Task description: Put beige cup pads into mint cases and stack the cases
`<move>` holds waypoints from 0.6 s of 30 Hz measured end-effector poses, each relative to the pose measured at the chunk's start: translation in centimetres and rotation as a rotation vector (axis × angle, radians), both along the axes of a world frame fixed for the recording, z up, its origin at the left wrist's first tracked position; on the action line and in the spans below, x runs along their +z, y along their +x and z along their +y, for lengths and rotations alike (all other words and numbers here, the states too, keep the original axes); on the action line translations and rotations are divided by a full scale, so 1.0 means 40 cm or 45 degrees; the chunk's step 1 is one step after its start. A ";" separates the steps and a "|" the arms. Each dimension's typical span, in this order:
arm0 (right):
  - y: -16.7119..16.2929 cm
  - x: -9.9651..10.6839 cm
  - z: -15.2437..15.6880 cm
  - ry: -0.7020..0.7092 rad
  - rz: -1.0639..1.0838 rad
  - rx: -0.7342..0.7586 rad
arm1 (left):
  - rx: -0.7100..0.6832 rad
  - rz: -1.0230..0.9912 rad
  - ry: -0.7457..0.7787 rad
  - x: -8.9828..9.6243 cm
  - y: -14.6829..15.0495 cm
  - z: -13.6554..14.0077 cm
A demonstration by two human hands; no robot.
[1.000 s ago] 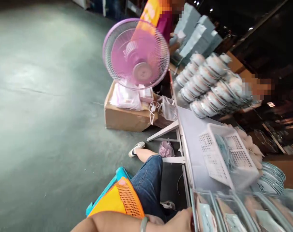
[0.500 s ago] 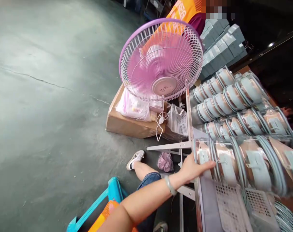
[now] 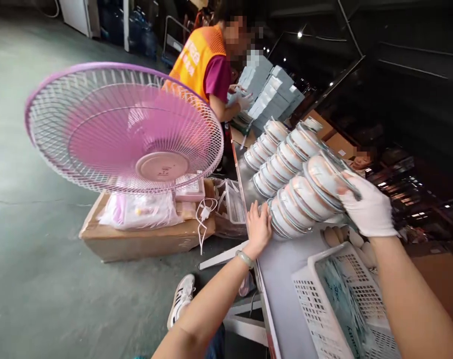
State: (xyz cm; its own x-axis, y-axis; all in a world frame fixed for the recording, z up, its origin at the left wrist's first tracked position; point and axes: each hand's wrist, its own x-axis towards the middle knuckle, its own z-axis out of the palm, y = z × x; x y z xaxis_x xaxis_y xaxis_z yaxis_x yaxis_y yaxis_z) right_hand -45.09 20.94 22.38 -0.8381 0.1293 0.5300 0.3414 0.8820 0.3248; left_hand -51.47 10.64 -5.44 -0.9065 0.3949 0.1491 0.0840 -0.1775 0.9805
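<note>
A tilted-looking stack of round clear packages (image 3: pixel 297 199) with grey rims and pale labels stands on the table, in front of similar stacks (image 3: pixel 275 167). My bare left hand (image 3: pixel 259 227), with a pale bangle at the wrist, rests its outstretched fingers against the bottom package. My right hand (image 3: pixel 368 207), in a white glove, has its fingers closed round the edge of the top package. What the packages contain is hard to make out. Close by, a white plastic basket (image 3: pixel 312 299) holds teal printed plastic packets (image 3: pixel 342 299).
A purple fan (image 3: pixel 125 129) stands left of the table (image 3: pixel 279 279), above a cardboard box (image 3: pixel 147 242) with plastic bags. A white cable (image 3: pixel 204 219) hangs there. Past the fan, a co-worker in an orange vest (image 3: pixel 200 55) handles things near stacked pale boxes (image 3: pixel 271 89).
The view has swung right and up, so the fan appears further left. The gloved right hand has come into view at the stack's top. The basket now shows fully; my left hand remains at the stack's base.
</note>
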 end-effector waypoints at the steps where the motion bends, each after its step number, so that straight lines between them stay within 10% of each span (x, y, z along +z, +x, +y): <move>1: -0.020 -0.002 -0.025 0.039 -0.031 -0.079 | -0.023 0.034 0.001 -0.004 0.004 0.004; 8: -0.045 0.015 -0.109 0.410 -0.239 -0.534 | -0.130 0.340 -0.267 -0.017 0.055 -0.001; 18: 0.034 0.008 -0.169 0.345 -0.223 -0.345 | -0.063 0.439 -0.455 -0.004 0.053 -0.001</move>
State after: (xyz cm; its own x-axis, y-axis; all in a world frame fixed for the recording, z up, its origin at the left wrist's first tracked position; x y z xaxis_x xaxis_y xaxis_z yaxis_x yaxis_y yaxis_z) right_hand -43.72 14.18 22.68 -0.8734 0.2329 0.4278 0.4684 0.6426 0.6064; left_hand -49.35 10.59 -5.59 -0.8072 0.5171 0.2845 0.4139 0.1523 0.8975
